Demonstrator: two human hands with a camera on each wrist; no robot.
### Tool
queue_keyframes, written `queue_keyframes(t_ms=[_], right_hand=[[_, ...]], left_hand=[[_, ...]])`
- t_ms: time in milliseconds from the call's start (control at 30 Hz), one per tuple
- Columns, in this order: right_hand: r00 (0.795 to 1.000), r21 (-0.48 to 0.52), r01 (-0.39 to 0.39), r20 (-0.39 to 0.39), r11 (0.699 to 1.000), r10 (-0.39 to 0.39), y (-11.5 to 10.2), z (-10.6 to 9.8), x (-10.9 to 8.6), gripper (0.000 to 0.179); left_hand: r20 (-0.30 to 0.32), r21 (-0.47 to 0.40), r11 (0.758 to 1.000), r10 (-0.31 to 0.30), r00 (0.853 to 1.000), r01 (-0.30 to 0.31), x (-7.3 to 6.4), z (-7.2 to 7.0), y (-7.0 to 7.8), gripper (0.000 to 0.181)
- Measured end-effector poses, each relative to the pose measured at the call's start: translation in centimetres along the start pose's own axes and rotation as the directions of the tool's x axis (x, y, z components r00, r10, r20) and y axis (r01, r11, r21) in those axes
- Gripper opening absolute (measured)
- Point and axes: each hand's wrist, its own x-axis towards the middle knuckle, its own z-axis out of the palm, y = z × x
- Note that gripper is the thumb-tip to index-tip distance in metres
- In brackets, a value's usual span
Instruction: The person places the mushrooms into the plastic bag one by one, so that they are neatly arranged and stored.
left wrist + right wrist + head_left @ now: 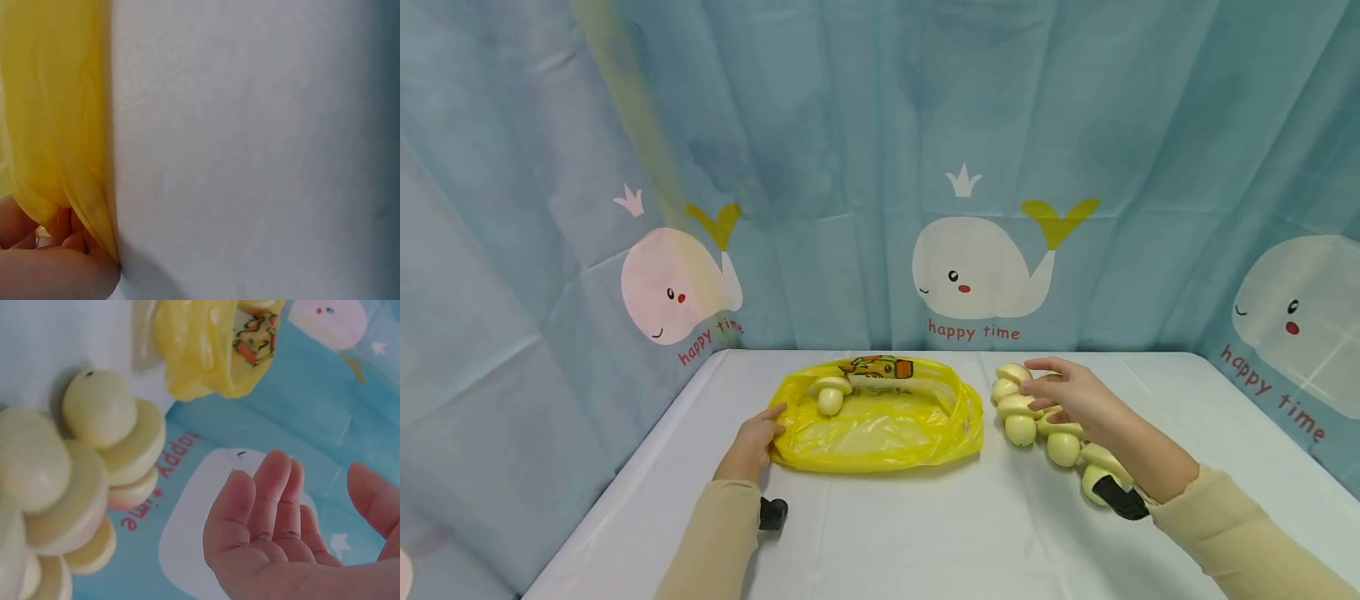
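Note:
A yellow plastic bag lies on its side on the table, its mouth spread wide and a printed cartoon on its film. One pale toy mushroom sits inside, toward the left. My left hand grips the bag's left rim; the left wrist view shows the curled fingers with yellow film folded between them. Over at the right, several pale yellow toy mushrooms stand in a slanting row. Above the far end of that row is my right hand, holding nothing, its fingers spread from the thumb in the right wrist view.
A white cloth covers the table. Behind it hangs a blue curtain printed with whales. Black bands with cameras sit on both wrists, the right one overlapping the nearest mushroom in the head view.

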Motion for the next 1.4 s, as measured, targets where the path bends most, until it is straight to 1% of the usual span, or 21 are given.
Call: queue_keyframes(t_ms=[233,467,633,800,933,1067,1267,1400], right_hand=[[0.999,-0.035,0.012,-0.034,0.999,-0.013,1.7,-1.5,-1.0,0.068],[0.998,-0.114,0.016,-0.064,0.993,-0.024,3.6,-3.3,-2.1,0.066],[0.997,-0.138,0.004,-0.076,0.990,-0.015,5.0,-4.1,-2.3,0.068],[0.996,-0.199,0.001,-0.084,0.980,-0.018,6.2,-4.8,-2.5,0.068],[0.997,-0.235,-0.034,-0.073,0.971,0.017,7.2,-5.3,-2.7,0.072],[0.996,-0.242,-0.076,-0.064,0.967,0.062,8.4,-5.6,-2.8,0.076],[0.995,-0.256,-0.096,-0.019,0.962,0.094,10.3,-5.8,-2.9,0.078],[0.992,-0.275,-0.119,-0.006,0.954,0.123,11.0,-5.9,-3.0,0.078]], left_hand=[[-0.025,0.002,1.000,-0.012,1.000,0.013,0.1,0.0,0.0,0.055],[0.014,-0.006,1.000,-0.007,1.000,0.007,0.0,-0.1,-0.1,0.056],[0.005,-0.009,1.000,-0.001,1.000,0.001,0.0,-0.1,-0.1,0.055],[0.002,-0.005,1.000,-0.007,1.000,0.007,0.0,0.0,0.1,0.055],[-0.008,-0.009,1.000,-0.014,1.000,0.014,0.0,0.0,0.1,0.055],[-0.017,-0.016,1.000,-0.021,1.000,0.021,0.1,-0.2,0.0,0.055],[-0.016,-0.017,1.000,-0.015,1.000,0.015,0.2,-0.4,-0.2,0.056],[-0.011,-0.013,1.000,-0.010,1.000,0.009,0.2,-0.2,-0.1,0.055]])
